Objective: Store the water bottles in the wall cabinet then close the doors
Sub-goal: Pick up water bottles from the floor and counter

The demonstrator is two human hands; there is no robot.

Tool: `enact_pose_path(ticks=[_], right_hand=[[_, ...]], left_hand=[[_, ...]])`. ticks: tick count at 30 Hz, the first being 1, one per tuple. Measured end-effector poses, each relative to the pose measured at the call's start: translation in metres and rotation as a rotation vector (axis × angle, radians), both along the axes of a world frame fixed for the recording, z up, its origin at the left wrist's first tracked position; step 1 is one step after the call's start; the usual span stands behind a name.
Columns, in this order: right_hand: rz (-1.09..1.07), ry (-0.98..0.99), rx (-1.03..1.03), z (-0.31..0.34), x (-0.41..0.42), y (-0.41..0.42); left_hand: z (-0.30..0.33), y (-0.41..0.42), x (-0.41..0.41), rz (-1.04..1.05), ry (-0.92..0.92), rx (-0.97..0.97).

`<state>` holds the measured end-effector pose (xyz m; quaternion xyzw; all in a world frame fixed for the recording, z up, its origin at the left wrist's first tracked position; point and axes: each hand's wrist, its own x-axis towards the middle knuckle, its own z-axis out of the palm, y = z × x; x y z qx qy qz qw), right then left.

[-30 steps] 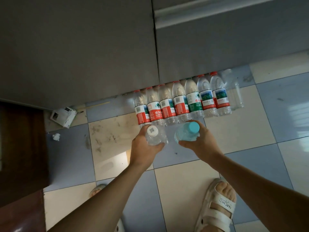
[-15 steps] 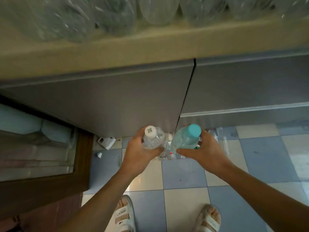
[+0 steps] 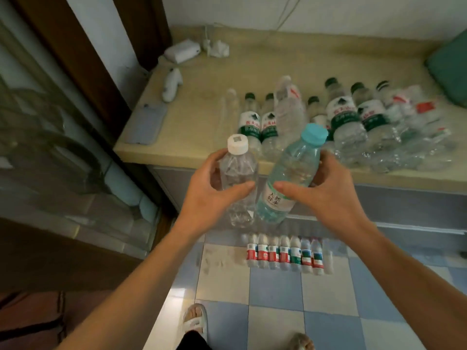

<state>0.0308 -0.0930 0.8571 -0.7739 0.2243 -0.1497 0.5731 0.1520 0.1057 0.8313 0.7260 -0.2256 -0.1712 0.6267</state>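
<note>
My left hand (image 3: 214, 195) grips a clear bottle with a white cap (image 3: 237, 173), held upright in front of the countertop edge. My right hand (image 3: 326, 190) grips a pale blue bottle with a blue cap (image 3: 290, 170), tilted to the right. Both bottles hang just before the beige countertop (image 3: 192, 117). Several bottles with green labels (image 3: 343, 117) and clear ones lie and stand on the countertop beyond my hands. A row of several bottles with red and green labels (image 3: 285, 253) stands on the floor against the grey lower cabinet doors (image 3: 404, 203).
A phone (image 3: 149, 123), a white charger (image 3: 180, 50) with cables and crumpled tissue sit at the countertop's left back. A green object (image 3: 452, 69) lies at the right edge. A dark wooden frame with glass (image 3: 63, 147) stands to the left. My sandalled feet are on the checkered floor (image 3: 278, 311).
I have risen from the floor with both bottles; the view has lifted from the floor row and cabinet doors up to the countertop, and both bottles are now at countertop height.
</note>
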Motion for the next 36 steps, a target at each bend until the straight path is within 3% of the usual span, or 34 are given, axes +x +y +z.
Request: enact_pose_path(ticks=[11,21,28,36], right_hand=[[-0.105,-0.298,-0.108,0.208,0.103,0.052],[-0.109,-0.509,-0.238,0.373,0.144,0.013],[-0.074,-0.734,-0.195,0.447,0.164,-0.029],[-0.048,-0.886,-0.126,0.51,0.202,-0.064]], left_hand=[[0.208,0.025,0.117,-0.028,-0.294,-0.167],[0.373,-0.011,0.163,-0.006,-0.334,-0.443],[0.464,-0.037,0.171,0.051,-0.432,-0.541],[0.549,-0.067,0.192,0.079,-0.357,-0.611]])
